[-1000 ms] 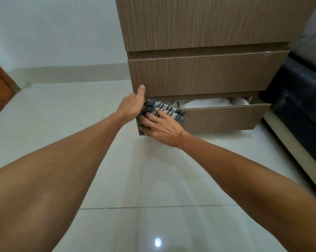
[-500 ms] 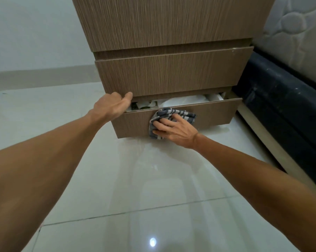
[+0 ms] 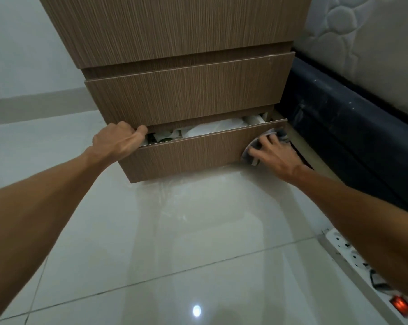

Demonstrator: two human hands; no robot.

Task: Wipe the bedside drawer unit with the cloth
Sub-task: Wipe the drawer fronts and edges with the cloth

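Observation:
The wood-grain bedside drawer unit [image 3: 186,95] stands on the tiled floor. Its bottom drawer [image 3: 191,156] is pulled partly out, with white crumpled items inside. My left hand [image 3: 118,141] grips the drawer's top edge at the left end. My right hand [image 3: 273,153] presses a grey-and-white striped cloth [image 3: 252,148] flat against the right end of the drawer front. Most of the cloth is hidden under my fingers.
A dark bed base [image 3: 353,137] with a white quilted mattress [image 3: 367,41] stands right beside the unit. A white power strip [image 3: 362,270] with a lit red switch lies on the floor at the lower right. Glossy floor tiles [image 3: 175,254] spread in front.
My right hand has slid the cloth rightward along the bottom drawer front, from its left end to its right end. My left hand moved from the middle drawer's corner to the bottom drawer's top edge.

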